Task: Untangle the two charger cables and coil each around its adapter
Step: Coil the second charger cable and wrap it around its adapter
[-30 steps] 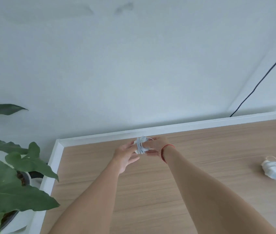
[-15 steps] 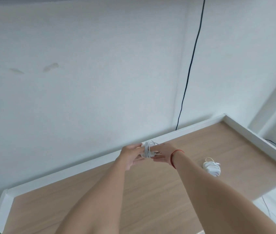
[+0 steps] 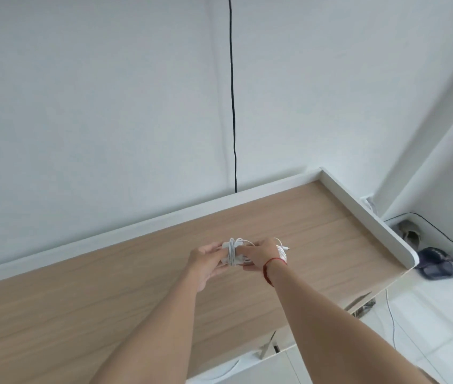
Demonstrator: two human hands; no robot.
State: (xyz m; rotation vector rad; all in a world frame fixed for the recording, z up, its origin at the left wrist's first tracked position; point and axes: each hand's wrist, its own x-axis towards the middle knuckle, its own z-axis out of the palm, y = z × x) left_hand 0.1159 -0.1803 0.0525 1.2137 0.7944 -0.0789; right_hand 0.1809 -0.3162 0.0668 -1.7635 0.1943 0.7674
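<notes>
White cable (image 3: 231, 252) is looped round the adapter (image 3: 238, 261), held just above the wooden desk (image 3: 109, 300). The left hand (image 3: 206, 261) grips its left end. The adapter's long axis runs left to right between the hands, with the loops crossing it near to far. The right hand (image 3: 260, 256) pinches the right end. Just right of that hand, partly hidden, the second charger (image 3: 283, 252) lies on the desk, so the right hand is nearer to it.
</notes>
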